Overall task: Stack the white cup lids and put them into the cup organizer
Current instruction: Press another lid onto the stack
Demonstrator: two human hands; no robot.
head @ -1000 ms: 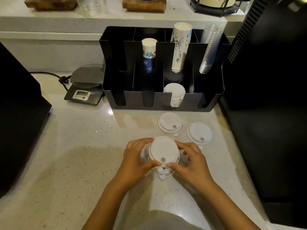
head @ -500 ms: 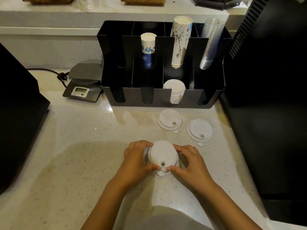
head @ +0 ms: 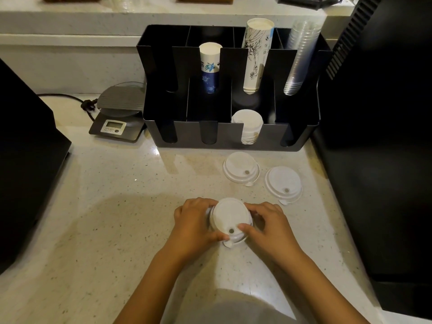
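— So where are the lids right now?

— Both hands are around a small stack of lids near the front of the table. The left hand cups the left rim with its thumb on the near edge; the right hand mirrors it, thumb resting on top beside the sip hole. Neither is spread wide: the fingers are curled in close, pinching the stack from both sides. I can't tell how many lids are in it.

— And the rest?

— Two loose lids lie flat further back, one just in front of the cup organizer, the other beside it to the right, apart from each other. A finished pile of white lids already sits in the organizer's front row, third slot from the left.

— How would you expect them to handle?

— Very light, I'd judge, thin moulded plastic that flexes if squeezed. Smooth too, so a nested stack could slide or tilt. The little tabs at the near edge look easy to snag.

— Where to grip, then?

— At the rims, on opposite sides, with gentle pressure, as the hands sit now. Pressing down on the domed top would likely seat them; squeezing the walls hard might pop one loose.
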